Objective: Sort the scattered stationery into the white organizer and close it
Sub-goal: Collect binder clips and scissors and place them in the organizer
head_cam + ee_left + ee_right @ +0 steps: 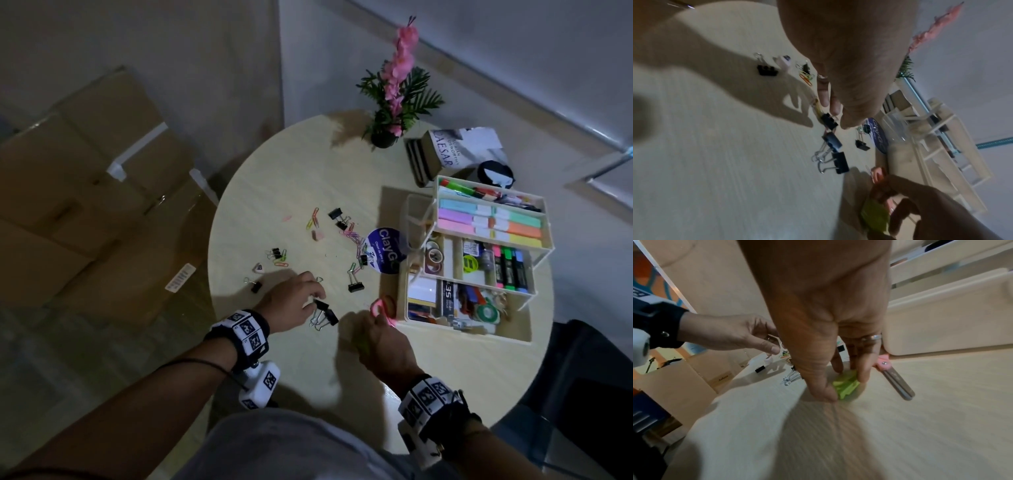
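**Two hands at work among scattered clips beside the open organizer**

The round pale wooden bench (294,178) carries the white tiered plastic organizer (534,337) at its right side, trays fanned open and already holding highlighters, tape rolls and sticky-note blocks. The left hand (294,301) reaches over a cluster of black metal binder clips (325,313); in the left wrist view its fingertips (833,108) pinch the uppermost clip of that cluster, while two more clips lie just below on the bench. The right hand (383,339) is curled round a small lime-green plastic object (846,384), gripped between thumb and fingers and touching the bench surface; its exact nature cannot be told. Pink-handled scissors (894,378) lie closed on the bench just beside this hand, near the organizer's front wall. Coloured wire paper clips (313,219) and further black clips are scattered across the bench centre, well apart from the organizer. A round blue lid printed "ClayGo" (385,248) lies touching the organizer's left side. A potted pink artificial flower (397,92) and a paperback book (442,154) stand at the far edge. Brown cardboard boxes (85,192) sit on the floor to the left.
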